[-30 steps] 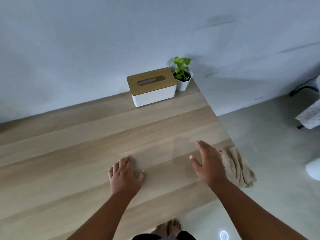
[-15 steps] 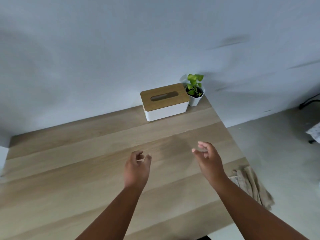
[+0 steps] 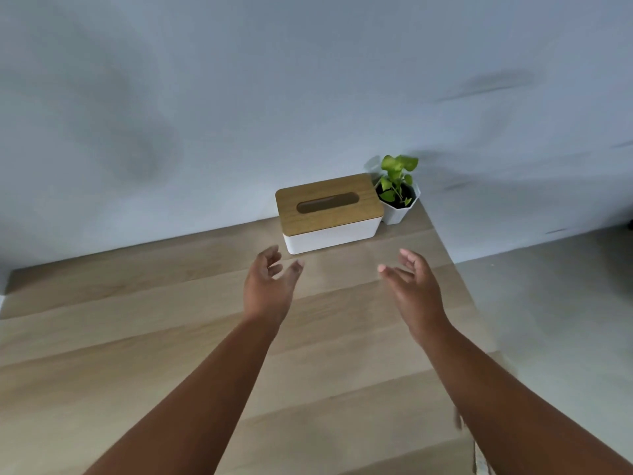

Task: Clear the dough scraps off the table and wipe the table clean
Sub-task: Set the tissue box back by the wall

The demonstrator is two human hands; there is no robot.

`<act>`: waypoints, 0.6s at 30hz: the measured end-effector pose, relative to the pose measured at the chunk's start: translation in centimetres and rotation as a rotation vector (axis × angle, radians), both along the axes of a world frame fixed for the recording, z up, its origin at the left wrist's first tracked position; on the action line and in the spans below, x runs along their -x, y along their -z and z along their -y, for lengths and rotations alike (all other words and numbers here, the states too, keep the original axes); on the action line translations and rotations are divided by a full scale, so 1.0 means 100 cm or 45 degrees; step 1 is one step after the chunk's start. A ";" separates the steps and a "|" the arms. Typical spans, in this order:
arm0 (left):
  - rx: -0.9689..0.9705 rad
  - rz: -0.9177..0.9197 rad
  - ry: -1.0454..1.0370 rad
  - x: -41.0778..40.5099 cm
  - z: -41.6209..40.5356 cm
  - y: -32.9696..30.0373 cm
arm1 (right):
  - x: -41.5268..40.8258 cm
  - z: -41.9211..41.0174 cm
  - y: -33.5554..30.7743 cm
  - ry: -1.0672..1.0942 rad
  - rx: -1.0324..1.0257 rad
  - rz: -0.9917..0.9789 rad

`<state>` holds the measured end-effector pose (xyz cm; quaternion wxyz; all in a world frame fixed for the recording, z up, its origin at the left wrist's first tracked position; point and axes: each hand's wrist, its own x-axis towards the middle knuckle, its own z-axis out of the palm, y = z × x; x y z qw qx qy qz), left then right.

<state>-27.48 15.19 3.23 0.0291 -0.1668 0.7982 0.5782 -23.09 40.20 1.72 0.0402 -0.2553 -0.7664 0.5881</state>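
The light wooden table (image 3: 137, 337) fills the lower part of the head view, and no dough scraps show on it. My left hand (image 3: 267, 286) hovers above the table with relaxed fingers spread, just short of the tissue box (image 3: 329, 214), a white box with a wooden slotted lid at the back. My right hand (image 3: 414, 289) is raised beside it, fingers loosely extended, palm turned inward. Neither hand holds anything. The beige cloth seen earlier at the table's right edge is hidden behind my right forearm.
A small green plant in a white pot (image 3: 397, 197) stands right of the tissue box in the table's back right corner, against the grey wall (image 3: 239, 97). The table's right edge (image 3: 459, 279) drops to a pale floor (image 3: 565, 320).
Both hands lifted off the table and moved forward toward the tissue box, fingers opening. The view tilted up and left, so the beige cloth dropped out of sight.
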 end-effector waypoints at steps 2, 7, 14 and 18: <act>0.006 -0.001 -0.012 0.012 -0.004 0.000 | 0.014 -0.006 0.000 -0.028 0.012 -0.008; 0.033 -0.007 -0.047 0.038 -0.014 0.004 | 0.048 -0.017 0.002 -0.078 0.020 -0.045; 0.070 -0.033 -0.090 0.065 -0.025 0.015 | 0.085 -0.027 0.008 -0.153 0.039 -0.039; 0.058 -0.033 -0.076 0.075 -0.029 0.022 | 0.100 -0.026 0.010 -0.181 0.064 -0.052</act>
